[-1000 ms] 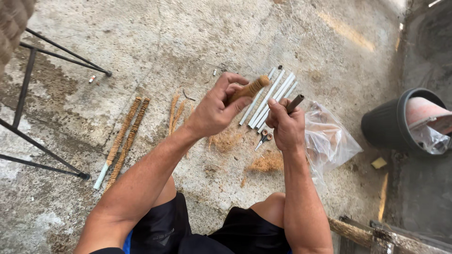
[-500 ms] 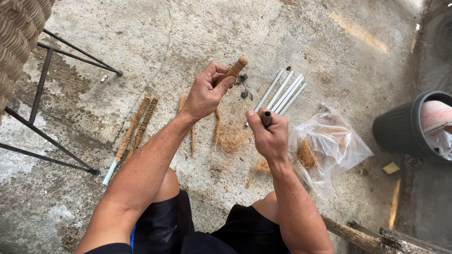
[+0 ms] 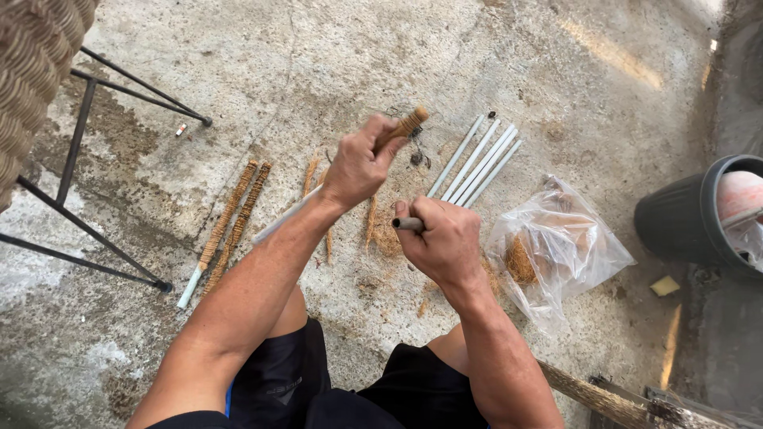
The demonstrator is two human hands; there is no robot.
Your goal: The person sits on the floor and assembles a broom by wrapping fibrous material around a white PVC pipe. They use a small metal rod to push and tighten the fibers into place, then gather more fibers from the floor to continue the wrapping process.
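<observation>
My left hand (image 3: 359,165) grips a white pipe (image 3: 274,226) whose upper end is wrapped in brown coconut fibre (image 3: 405,125); the pipe runs down along my forearm. My right hand (image 3: 443,242) is closed around a small dark-handled tool (image 3: 405,224), its tip pointing left toward the pipe. On the concrete floor beyond my hands lie several bare white pipes (image 3: 475,161) side by side. Loose fibre tufts (image 3: 385,230) lie under my hands.
Two finished fibre-wrapped pipes (image 3: 230,222) lie on the left. A clear plastic bag (image 3: 556,250) with fibre sits on the right, a dark bucket (image 3: 683,214) further right. A black metal stand (image 3: 79,159) and woven basket (image 3: 32,71) are at the left.
My hands have separated: the left raised the wrapped pipe up and away, the right drew the tool back toward me. The view shifted, so floor objects appear further right.
</observation>
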